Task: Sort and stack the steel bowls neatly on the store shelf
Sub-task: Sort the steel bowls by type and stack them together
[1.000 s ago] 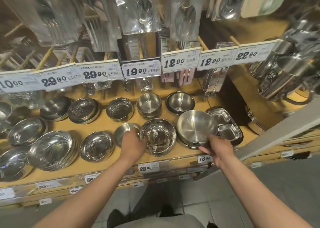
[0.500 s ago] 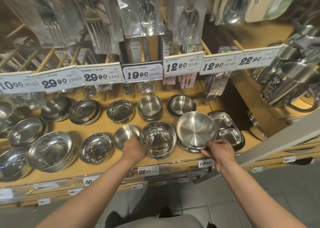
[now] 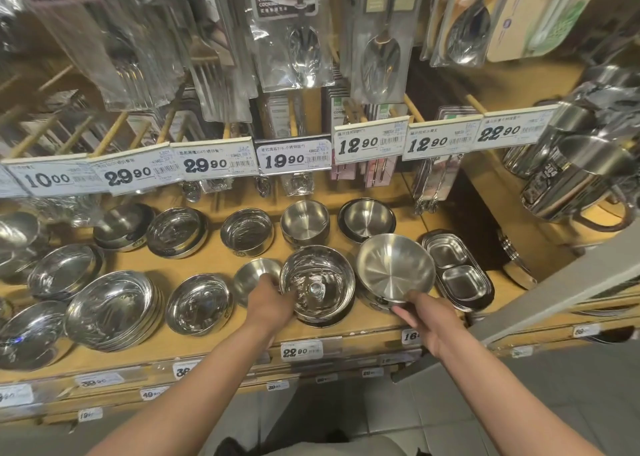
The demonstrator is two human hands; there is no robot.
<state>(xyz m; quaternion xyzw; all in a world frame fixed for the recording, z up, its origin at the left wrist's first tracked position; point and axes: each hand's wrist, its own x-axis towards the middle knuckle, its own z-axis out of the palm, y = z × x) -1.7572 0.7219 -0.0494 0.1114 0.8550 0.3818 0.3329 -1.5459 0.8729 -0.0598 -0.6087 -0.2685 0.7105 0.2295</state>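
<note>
Meanwhile, right hand (image 3: pixel 427 320) fingers pinch a tilted bowl (image 3: pixel 394 265) by its rim; left hand (image 3: pixel 272 305) grips a small bowl (image 3: pixel 252 272); thin steel, likely light, stiff, slippery.

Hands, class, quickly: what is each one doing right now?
Left hand: grips the small tilted bowl.
Right hand: holds the wide matte bowl by its near rim, tilted up.

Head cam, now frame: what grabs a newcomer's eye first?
The right hand tilting a wide matte bowl up by its near rim, front right of the wooden shelf. Next to it the left hand holds a small bowl against a mirror-bright bowl stack. Above hangs a row of price tags.
</note>
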